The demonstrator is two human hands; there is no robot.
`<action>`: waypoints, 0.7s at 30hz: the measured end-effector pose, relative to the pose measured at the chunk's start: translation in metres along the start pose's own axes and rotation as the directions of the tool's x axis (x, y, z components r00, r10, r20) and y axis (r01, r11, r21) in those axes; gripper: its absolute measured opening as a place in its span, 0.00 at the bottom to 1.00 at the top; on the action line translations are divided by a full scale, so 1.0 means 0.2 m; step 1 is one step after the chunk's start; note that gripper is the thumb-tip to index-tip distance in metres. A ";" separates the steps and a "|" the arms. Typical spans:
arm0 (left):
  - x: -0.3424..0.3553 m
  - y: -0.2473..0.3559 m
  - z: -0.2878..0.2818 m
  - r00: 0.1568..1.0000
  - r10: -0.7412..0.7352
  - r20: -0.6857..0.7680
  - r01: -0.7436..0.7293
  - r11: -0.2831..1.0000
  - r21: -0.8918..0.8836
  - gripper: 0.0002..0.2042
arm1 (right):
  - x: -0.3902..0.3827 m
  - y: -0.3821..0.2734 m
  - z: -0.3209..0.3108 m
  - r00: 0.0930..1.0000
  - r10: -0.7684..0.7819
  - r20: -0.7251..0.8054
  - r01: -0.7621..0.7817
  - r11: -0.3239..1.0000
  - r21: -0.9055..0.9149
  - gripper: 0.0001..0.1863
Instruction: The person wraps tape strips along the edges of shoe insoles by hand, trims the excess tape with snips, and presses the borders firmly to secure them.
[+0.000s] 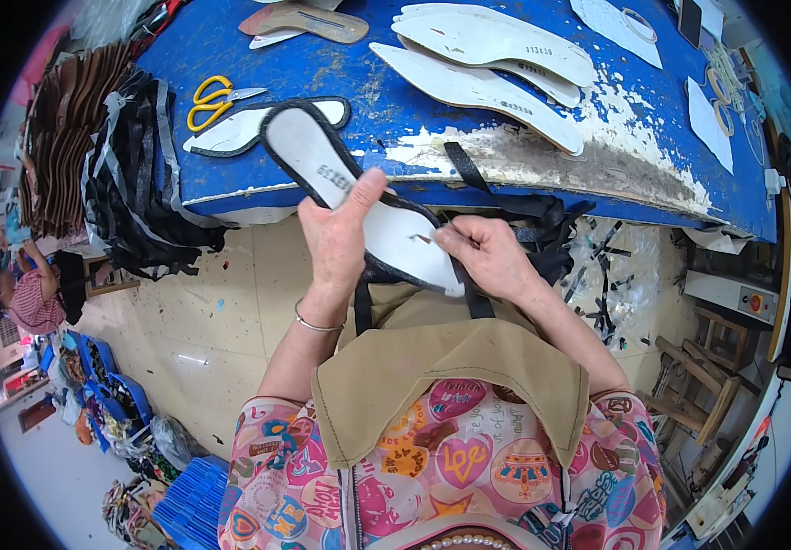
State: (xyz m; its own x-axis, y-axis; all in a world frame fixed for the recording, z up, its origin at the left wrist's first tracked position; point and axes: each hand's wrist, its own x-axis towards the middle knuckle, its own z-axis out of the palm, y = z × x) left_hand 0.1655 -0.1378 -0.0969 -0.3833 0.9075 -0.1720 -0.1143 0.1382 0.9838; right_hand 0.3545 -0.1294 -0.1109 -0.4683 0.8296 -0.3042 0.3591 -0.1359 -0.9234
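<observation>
A white insole with black edging (400, 247) is held upright at an angle over the bench's front edge. My left hand (336, 234) grips it at its narrow middle, thumb across the white face. My right hand (483, 257) pinches its right edge near the wide end, where a black strip runs along the rim; what the fingers behind hold is hidden. A similar edged insole (221, 135) lies on the blue bench (194, 183) beside yellow-handled scissors (208, 101). Stacks of white insoles (496, 110) lie beyond my right hand.
Brown pieces (61, 137) and black strips (134, 174) are piled at the bench's left end. A co-worker (29, 298) is at the far left, above blue bins (185, 504). Wooden stools (698, 376) stand at the right, near plastic scraps (606, 293) on the floor.
</observation>
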 end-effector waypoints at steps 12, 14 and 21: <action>0.20 -0.01 -0.01 0.676 0.558 0.481 -0.286 0.800 -0.527 0.13 | -0.01 0.01 0.04 0.836 0.109 0.537 -0.476 0.632 0.612 0.20; 0.21 -0.04 0.00 0.624 0.562 0.543 -0.218 0.792 -0.570 0.16 | 0.02 0.08 0.07 0.746 -0.119 0.655 -0.502 0.546 0.671 0.20; 0.22 0.01 -0.10 0.945 0.164 0.282 0.182 0.451 -0.874 0.35 | -0.01 0.09 -0.02 0.998 -0.068 -0.011 0.065 0.870 0.488 0.13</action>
State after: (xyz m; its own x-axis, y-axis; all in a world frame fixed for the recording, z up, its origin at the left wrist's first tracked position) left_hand 0.1295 -0.1061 -0.1029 -0.1229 0.9923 0.0134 -0.9223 -0.1192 0.3677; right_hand 0.3644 -0.1316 -0.1253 -0.4827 0.8429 -0.2377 -0.1120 -0.3286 -0.9378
